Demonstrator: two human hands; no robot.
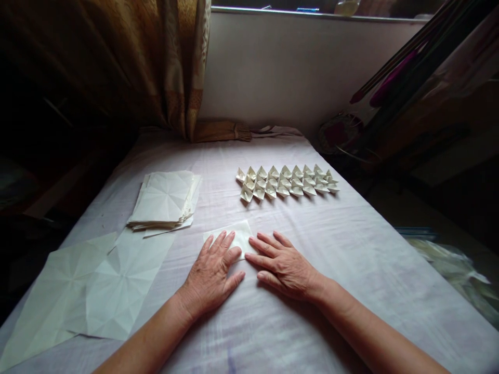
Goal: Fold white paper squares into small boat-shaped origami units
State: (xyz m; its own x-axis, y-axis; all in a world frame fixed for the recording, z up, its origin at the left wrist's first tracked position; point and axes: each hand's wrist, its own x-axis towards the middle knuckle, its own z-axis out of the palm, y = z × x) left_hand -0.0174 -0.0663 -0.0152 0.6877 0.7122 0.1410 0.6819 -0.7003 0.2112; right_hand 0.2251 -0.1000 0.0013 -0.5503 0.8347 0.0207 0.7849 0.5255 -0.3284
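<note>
A small folded sheet of white paper (pixel 242 232) lies on the cloth in front of me. My left hand (pixel 210 270) rests flat over its left and near part, fingers spread. At the paper's right edge, my right hand (pixel 286 270) lies palm down with fingers apart and its fingertips touching or close to the edge. Part of the sheet is hidden under the left fingers. Beyond my hands to the right stand several small folded paper boats (pixel 284 184) in close rows. A stack of creased white paper (pixel 166 197) sits beyond my left hand.
Large creased sheets (pixel 120 291) overlap on the left side of the light cloth-covered surface (pixel 343 311). A gold curtain (pixel 175 62) hangs at the back left, beside a pale wall (pixel 280 67). Plastic-wrapped material (pixel 456 265) lies lower, past the right edge.
</note>
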